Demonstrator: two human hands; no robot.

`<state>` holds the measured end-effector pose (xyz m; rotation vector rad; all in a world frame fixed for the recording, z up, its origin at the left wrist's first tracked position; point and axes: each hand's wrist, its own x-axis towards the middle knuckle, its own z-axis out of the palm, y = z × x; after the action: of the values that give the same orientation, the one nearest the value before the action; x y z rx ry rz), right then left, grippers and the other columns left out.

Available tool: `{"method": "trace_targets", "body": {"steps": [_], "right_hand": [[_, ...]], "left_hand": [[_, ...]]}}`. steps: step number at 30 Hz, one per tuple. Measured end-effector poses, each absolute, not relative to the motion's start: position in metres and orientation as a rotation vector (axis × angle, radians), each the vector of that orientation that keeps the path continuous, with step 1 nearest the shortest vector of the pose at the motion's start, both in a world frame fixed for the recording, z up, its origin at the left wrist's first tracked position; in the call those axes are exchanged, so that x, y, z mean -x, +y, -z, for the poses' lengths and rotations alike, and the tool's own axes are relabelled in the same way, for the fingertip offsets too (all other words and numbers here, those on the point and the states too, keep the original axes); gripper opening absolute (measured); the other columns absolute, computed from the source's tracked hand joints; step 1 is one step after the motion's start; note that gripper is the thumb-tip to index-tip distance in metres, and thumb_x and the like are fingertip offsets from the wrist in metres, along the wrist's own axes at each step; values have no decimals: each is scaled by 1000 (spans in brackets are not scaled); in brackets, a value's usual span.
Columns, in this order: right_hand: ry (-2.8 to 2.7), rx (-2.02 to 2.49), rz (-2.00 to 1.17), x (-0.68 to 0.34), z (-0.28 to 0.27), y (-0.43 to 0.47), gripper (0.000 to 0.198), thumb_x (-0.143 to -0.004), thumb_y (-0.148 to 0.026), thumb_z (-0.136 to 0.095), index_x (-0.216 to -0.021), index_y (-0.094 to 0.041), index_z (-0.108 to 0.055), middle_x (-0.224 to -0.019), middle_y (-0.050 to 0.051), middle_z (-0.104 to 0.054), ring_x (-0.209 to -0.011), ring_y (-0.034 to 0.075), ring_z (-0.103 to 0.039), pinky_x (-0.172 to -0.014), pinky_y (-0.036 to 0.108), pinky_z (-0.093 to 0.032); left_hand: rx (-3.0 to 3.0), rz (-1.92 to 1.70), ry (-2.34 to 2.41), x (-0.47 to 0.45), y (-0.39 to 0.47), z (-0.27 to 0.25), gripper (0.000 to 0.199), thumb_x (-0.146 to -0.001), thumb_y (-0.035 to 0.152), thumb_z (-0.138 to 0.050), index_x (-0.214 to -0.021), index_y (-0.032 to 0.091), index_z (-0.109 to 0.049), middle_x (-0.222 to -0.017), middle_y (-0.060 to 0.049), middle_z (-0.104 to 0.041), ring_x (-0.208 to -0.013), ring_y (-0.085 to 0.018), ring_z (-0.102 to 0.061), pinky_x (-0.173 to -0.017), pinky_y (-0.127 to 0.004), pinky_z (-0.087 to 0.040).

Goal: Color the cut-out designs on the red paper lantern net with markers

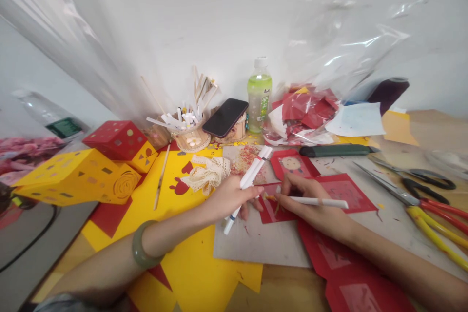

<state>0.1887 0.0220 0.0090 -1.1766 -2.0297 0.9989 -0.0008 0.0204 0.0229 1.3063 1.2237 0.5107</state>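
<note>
Closed around a bundle of white marker pens (256, 169), my left hand (227, 197) rests by the edge of a small red paper piece (269, 215). One pen in the bundle has a red band and one a blue band. My right hand (306, 200) pinches another white marker pen (323, 202), held low and slanting, with its tip over the red paper's pale middle, where yellowish marks show. Under the paper lies a grey board (234, 248). Behind it is a red envelope-like piece (292, 163) with a drawn face. Another red piece (345, 192) lies beyond my right hand.
Scissors (420, 202) and a dark green cutter (334, 150) lie to the right. At the back stand a drink bottle (259, 102), a phone (225, 117) and a pen basket (190, 139). Lace (208, 174) lies on yellow paper (197, 263); decorated boxes (73, 175) stand left.
</note>
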Motion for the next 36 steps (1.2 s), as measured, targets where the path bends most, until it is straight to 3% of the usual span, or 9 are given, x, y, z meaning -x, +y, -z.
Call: {"method": "trace_targets", "body": {"steps": [36], "right_hand": [[-1985,1218,-979,-187,-10,21,19,-78,-27,-50,-64,-20,-39,-57,-4,-46,-52,10,-41,-47,22,-31]], "left_hand": [[-1304,-507,1236,1,20,-22,27,-79,32,-51,-88,8,-59,-54,-3,-63,-30,-6,-46,-29,-16,-31]]}}
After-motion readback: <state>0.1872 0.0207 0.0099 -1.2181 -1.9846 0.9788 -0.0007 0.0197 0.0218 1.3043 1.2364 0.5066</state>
